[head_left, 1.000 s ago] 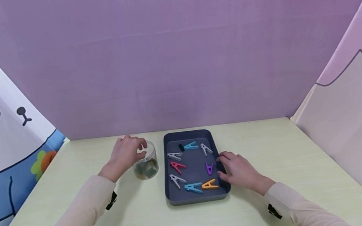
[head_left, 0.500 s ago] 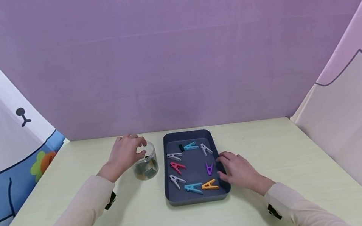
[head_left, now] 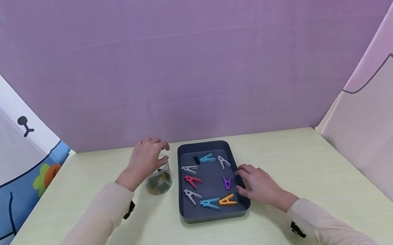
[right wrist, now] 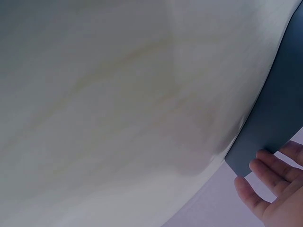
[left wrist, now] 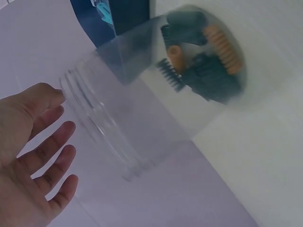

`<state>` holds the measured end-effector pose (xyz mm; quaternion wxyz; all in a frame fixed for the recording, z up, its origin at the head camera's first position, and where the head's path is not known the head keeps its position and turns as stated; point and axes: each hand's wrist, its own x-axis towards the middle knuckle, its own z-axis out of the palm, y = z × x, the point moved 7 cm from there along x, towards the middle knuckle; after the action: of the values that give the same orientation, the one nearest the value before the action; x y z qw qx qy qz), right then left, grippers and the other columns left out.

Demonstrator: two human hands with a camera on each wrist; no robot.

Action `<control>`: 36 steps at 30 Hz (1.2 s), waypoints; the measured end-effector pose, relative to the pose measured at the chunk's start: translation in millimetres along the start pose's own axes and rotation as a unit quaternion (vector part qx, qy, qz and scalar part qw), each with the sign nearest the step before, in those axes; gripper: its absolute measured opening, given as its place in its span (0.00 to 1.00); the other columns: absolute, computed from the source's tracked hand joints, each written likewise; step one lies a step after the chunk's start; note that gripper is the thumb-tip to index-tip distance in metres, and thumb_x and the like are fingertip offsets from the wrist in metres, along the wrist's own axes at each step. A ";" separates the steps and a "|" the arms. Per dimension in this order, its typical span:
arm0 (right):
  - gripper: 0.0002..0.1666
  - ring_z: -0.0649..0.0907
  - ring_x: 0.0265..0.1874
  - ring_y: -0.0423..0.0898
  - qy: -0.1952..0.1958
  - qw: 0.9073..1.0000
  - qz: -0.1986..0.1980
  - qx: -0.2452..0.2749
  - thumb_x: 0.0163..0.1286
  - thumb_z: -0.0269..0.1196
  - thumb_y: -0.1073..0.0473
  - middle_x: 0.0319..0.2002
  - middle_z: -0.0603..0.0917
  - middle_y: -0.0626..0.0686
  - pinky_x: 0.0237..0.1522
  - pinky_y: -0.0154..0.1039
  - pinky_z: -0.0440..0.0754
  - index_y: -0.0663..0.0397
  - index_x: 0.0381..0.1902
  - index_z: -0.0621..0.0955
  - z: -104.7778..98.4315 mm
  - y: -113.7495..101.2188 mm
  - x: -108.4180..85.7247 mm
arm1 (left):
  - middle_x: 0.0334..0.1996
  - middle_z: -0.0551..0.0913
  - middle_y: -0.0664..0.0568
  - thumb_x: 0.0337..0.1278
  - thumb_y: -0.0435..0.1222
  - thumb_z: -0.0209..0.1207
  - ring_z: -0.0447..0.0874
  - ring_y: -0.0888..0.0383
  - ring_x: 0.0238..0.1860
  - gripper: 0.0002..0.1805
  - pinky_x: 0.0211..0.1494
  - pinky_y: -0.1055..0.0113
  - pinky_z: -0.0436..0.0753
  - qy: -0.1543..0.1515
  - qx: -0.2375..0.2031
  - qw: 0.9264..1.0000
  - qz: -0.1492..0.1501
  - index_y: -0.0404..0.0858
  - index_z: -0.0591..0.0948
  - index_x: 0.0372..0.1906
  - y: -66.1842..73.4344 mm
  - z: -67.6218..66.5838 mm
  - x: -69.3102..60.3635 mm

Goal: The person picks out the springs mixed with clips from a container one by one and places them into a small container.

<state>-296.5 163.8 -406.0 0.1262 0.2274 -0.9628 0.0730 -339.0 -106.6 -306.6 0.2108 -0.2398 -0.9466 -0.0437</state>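
Observation:
My left hand (head_left: 147, 158) hovers over the mouth of a clear jar (head_left: 158, 181), its fingers loosely bent with nothing between them. In the left wrist view the jar holds dark green toothed pieces (left wrist: 210, 78) and orange ridged pieces (left wrist: 222, 49); their kind is unclear. My right hand (head_left: 262, 184) rests at the right rim of a dark grey tray (head_left: 216, 216), fingertips touching its edge. Clothespins lie inside: red (head_left: 193, 180), purple (head_left: 227, 182), orange (head_left: 227, 200), blue (head_left: 210, 204), and white (head_left: 193, 195), among several.
A small black piece (head_left: 196, 160) sits beside a second blue clothespin (head_left: 207, 158) at the tray's far end. Jar and tray stand side by side on a pale table (head_left: 153, 244). Behind them rises a purple cloth backdrop (head_left: 188, 57).
My left hand has shifted right and slightly away from me, further over the jar's mouth. My right hand, the tray and its clothespins stay where they were.

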 end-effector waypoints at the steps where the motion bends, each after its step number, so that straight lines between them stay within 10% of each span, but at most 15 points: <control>1: 0.26 0.76 0.52 0.49 0.000 1.000 0.001 0.000 0.55 0.63 0.46 0.52 0.76 0.55 0.48 0.48 0.76 0.55 0.48 0.78 0.1 0.1 0.0 | 0.39 0.83 0.51 0.46 0.41 0.64 0.77 0.48 0.44 0.11 0.46 0.51 0.74 0.000 -0.001 1.000 0.001 0.45 0.81 0.38 2.3 0.3 1.5; 36: 0.25 0.76 0.51 0.49 0.005 1.000 -0.006 0.010 0.55 0.64 0.47 0.52 0.76 0.55 0.48 0.48 0.76 0.55 0.47 0.78 -1.9 -0.7 -0.9 | 0.43 0.82 0.55 0.50 0.44 0.62 0.75 0.53 0.45 0.14 0.50 0.55 0.73 -0.098 0.011 0.995 0.001 0.49 0.80 0.44 48.9 66.5 48.2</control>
<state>-295.0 163.9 -404.3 0.1292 0.2339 -0.9601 0.0826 -379.4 -30.3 -347.5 0.1197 -0.2419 -0.9628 -0.0090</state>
